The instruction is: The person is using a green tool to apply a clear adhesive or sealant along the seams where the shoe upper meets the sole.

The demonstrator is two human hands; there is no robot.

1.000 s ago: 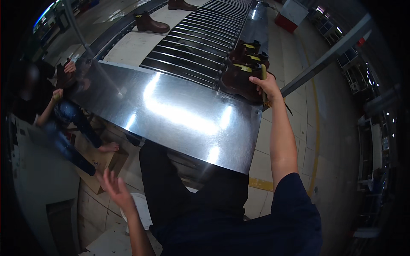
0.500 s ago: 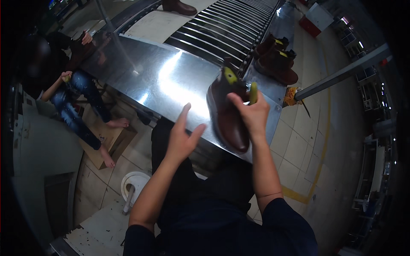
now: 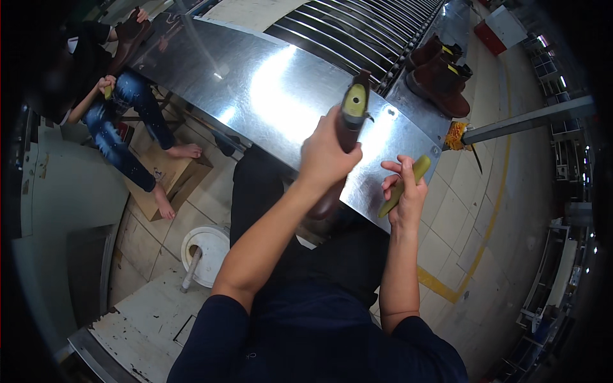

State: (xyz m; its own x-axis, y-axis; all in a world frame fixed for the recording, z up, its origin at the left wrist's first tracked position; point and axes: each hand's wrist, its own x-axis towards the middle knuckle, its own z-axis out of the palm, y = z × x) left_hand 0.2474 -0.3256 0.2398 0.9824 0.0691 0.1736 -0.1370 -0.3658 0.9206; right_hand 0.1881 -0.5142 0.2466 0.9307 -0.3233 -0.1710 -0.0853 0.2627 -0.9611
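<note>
My left hand (image 3: 325, 153) is clasped around the shaft of a dark brown ankle boot (image 3: 350, 135), thumb toward my right. I hold the boot tilted across the near edge of the steel table (image 3: 214, 59): its toe hangs past that edge toward my lap, its top points away from me, and a yellow-green patch with a dark dot shows near the opening. My right hand (image 3: 403, 195), over the table's near right corner, has its fingers half curled around an oblong yellow-green piece (image 3: 420, 167), apart from the boot; I can't tell what it is made of.

I judge that I am at the start of working on this one boot, left hand steadying it, right hand ready with the piece. The next move, I think, calls for a firm left grip and for bringing piece and boot together.

Just outside the table's far right corner, an orange wrapping (image 3: 456, 135) sits around the end of a metal bar (image 3: 523, 121). Beyond the far edge, toward that corner, more brown boots (image 3: 440, 88) stand on a metal strip beside the roller conveyor (image 3: 357, 38). At the table's left end, a seated co-worker (image 3: 133, 96) holds another brown boot (image 3: 126, 46).
</note>
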